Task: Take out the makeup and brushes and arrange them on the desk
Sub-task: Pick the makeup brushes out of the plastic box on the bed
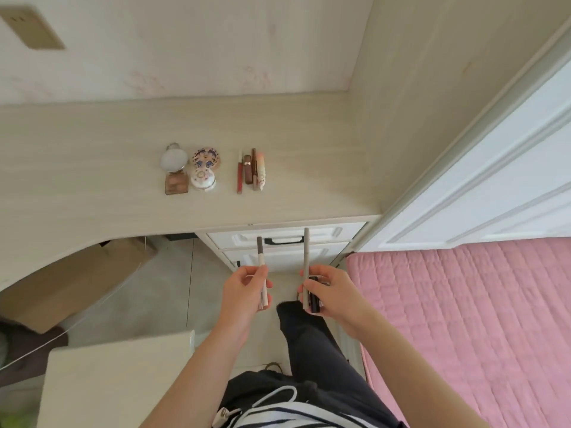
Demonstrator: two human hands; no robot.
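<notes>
Flanking the person: pink quilted bed [463,304] is sitting close on the right, cardboard box [77,282] under the desk on the left, cream flat top [117,375] by the left forearm. Drawer unit [340,233] is standing between the hands and the desk [92,168].

Desk is pale wood-grain, running into a wall corner. Mirror compact [173,159], patterned compact [207,159], white compact [202,179] and brown palette [176,184] are sitting clustered. Just right, red pencil [239,174], brown tube [247,169] and peach tube [261,168] are lying side by side.

Drawers are looking closed, contents hidden.

Left hand [247,291] is gripping a white-brown pencil [262,273] upright, fingers curled. Right hand [333,291] is pinching a long beige pencil [306,267] plus a black stick [314,293].
</notes>
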